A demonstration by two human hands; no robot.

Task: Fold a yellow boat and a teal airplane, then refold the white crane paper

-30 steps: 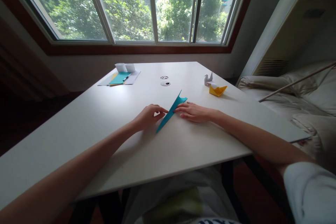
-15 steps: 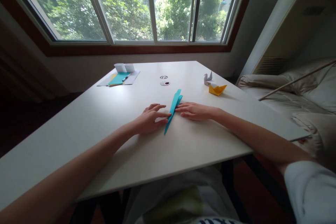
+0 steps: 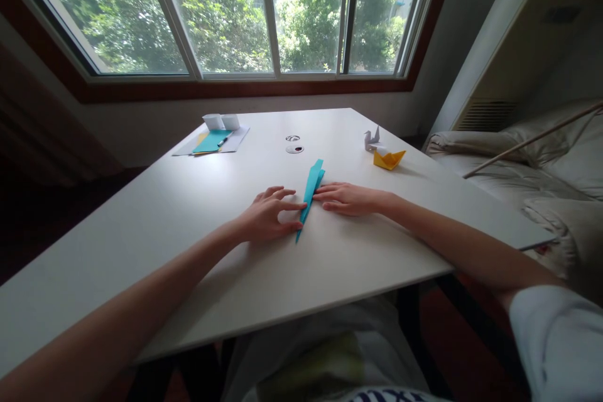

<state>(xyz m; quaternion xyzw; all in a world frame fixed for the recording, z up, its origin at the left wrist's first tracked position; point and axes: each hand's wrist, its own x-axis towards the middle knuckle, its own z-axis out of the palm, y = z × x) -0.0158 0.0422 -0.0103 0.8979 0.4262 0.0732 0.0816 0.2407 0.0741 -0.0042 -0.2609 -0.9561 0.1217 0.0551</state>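
A turquoise paper plane (image 3: 311, 190), long, narrow and pointed toward me, lies on the white table (image 3: 198, 220) between my two hands. From its left, my left hand (image 3: 271, 212) touches its edge with the index finger and thumb tips, the other fingers spread above the table. On the opposite side, my right hand (image 3: 346, 198) rests flat, fingers stretched out and fingertips against the paper. Neither hand is closed around it.
A white paper crane (image 3: 372, 139) and a yellow paper boat (image 3: 389, 160) stand at the back right. Coloured sheets (image 3: 213, 141), a pen (image 3: 225, 139) and folded white paper (image 3: 221, 122) are at the back left. Round table inserts (image 3: 294, 149) sit near the middle.
My left thumb has slid slightly down along the paper plane toward its pointed end. My right hand stays almost still, and the view has shifted slightly.
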